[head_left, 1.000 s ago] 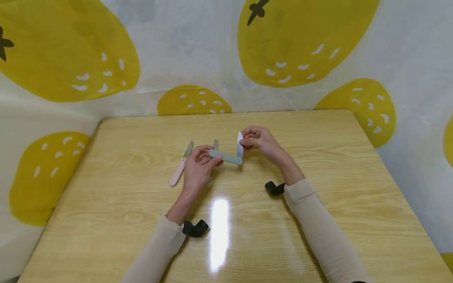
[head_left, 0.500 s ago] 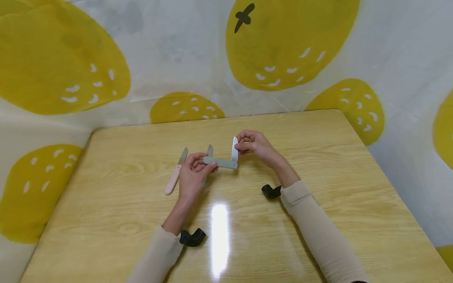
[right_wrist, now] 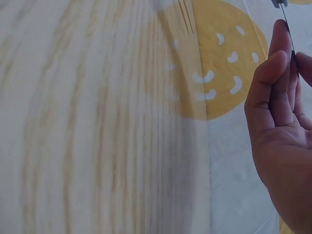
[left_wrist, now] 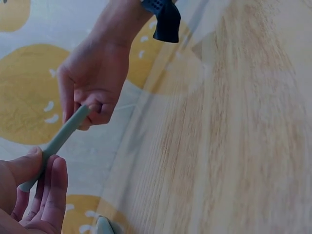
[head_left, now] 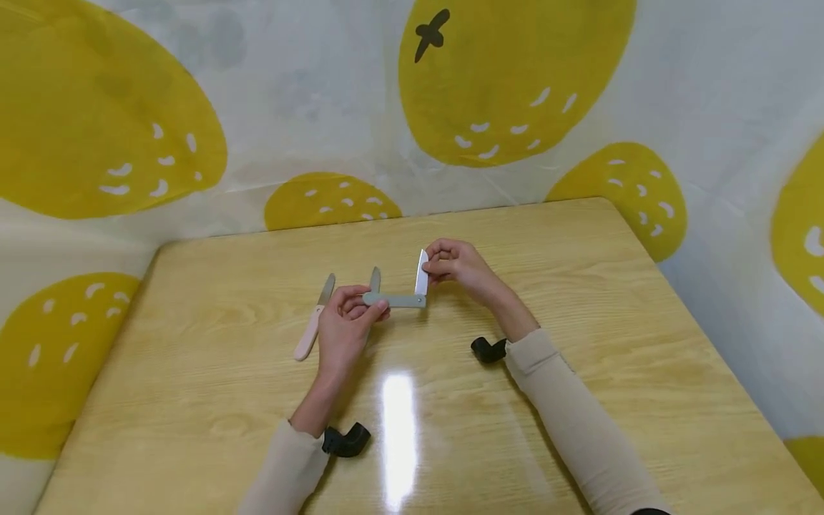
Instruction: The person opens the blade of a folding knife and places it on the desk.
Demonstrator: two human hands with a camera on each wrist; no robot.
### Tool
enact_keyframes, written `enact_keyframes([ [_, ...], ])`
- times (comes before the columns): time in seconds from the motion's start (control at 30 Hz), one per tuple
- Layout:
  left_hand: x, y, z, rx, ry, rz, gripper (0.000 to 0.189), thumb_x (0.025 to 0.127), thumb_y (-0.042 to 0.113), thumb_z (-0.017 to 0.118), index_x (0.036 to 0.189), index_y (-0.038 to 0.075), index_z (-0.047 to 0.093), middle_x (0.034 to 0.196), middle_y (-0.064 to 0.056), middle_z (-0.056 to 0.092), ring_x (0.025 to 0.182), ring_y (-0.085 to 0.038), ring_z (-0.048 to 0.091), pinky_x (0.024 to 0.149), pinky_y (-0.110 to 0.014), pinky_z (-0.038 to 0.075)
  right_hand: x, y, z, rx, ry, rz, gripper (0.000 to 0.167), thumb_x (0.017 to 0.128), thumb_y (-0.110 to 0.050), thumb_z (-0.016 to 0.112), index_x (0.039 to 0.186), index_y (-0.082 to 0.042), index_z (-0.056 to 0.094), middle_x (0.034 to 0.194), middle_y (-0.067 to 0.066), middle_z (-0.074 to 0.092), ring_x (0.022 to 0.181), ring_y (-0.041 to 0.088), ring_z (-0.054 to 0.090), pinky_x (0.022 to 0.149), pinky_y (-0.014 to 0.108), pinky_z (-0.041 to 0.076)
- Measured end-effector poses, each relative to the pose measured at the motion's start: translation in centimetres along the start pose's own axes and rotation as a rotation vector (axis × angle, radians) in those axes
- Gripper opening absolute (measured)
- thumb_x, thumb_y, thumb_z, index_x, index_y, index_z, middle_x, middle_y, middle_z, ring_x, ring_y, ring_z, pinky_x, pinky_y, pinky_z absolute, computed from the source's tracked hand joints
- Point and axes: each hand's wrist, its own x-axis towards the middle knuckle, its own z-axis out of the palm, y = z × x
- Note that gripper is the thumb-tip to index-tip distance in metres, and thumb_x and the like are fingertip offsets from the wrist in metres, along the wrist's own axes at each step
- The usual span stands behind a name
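Observation:
A folding knife with a pale green handle is held above the table, its silver blade standing at roughly a right angle to the handle. My left hand grips the handle's left end between thumb and fingers. At the blade, my right hand pinches the flat near the tip; the right wrist view shows this thin blade edge-on between the fingertips. Beyond the left hand lies a second knife, mostly hidden, with its blade showing. A pink-handled knife lies unfolded to the left.
The wood-grain table reaches back to a white cloth with yellow fruit prints. Black curved pieces stick out at both sleeve cuffs. A bright light reflection lies on the table's front part.
The handle has turned from slanting down rightward to nearly level, and the blade has turned with it. Both hands keep their hold. The head view has shifted slightly.

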Motion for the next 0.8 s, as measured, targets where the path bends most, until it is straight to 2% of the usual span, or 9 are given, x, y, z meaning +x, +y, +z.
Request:
enact_keyframes([
  [0.13,0.0,0.1,0.0,0.015,0.001,0.024,0.043,0.088,-0.004,0.079,0.122,-0.014,0.055,0.087,-0.008,0.074,0.072,-0.015,0.076,0.076,-0.037,0.066,0.1,-0.1,-0.3,0.049,0.023,0.018,0.013,0.099,-0.002,0.063,0.109,0.005,0.059,0.085,0.001,0.067,0.074,0.014,0.069,0.077,0.034,0.063],
  [0.33,-0.2,0.2,-0.3,0.08,0.001,0.025,0.04,0.087,-0.002,0.081,0.118,-0.012,0.057,0.088,-0.006,0.075,0.071,-0.015,0.075,0.078,-0.042,0.065,0.2,-0.1,-0.2,0.074,0.023,0.038,0.011,0.099,-0.002,0.063,0.107,0.004,0.058,0.082,0.0,0.068,0.072,0.013,0.069,0.076,0.032,0.062],
  [0.5,-0.2,0.6,-0.9,0.184,-0.037,0.037,0.039,0.089,0.001,0.081,0.119,-0.006,0.057,0.096,-0.015,0.07,0.075,-0.01,0.071,0.077,-0.035,0.065,0.4,-0.3,0.2,0.077,0.012,0.041,0.013,0.099,-0.002,0.063,0.109,0.004,0.058,0.083,0.0,0.069,0.073,0.013,0.07,0.078,0.034,0.063],
  [0.6,-0.2,0.7,-1.0,0.276,-0.079,0.072,0.04,0.09,0.005,0.081,0.123,-0.001,0.061,0.102,-0.022,0.069,0.078,-0.009,0.068,0.073,-0.024,0.061,0.4,-0.4,0.2,0.079,0.0,0.042,0.013,0.1,-0.002,0.063,0.11,0.004,0.057,0.083,0.0,0.069,0.074,0.013,0.07,0.078,0.034,0.063],
  [0.67,-0.3,0.7,-1.0,0.336,-0.103,0.108,0.038,0.09,0.008,0.081,0.125,0.003,0.067,0.106,-0.022,0.07,0.08,-0.009,0.067,0.071,-0.018,0.057,0.4,-0.4,0.1,0.078,-0.008,0.043,0.014,0.1,-0.003,0.063,0.111,0.004,0.056,0.084,-0.001,0.069,0.074,0.014,0.07,0.078,0.033,0.062],
  [0.8,-0.3,0.4,-0.9,0.427,-0.13,0.188,0.029,0.092,0.013,0.08,0.121,0.007,0.075,0.11,-0.021,0.074,0.082,-0.01,0.068,0.071,-0.016,0.056,0.1,-0.7,-0.1,0.066,-0.014,0.032,0.021,0.101,-0.005,0.062,0.118,0.006,0.054,0.085,-0.002,0.069,0.074,0.015,0.068,0.077,0.033,0.062],
])
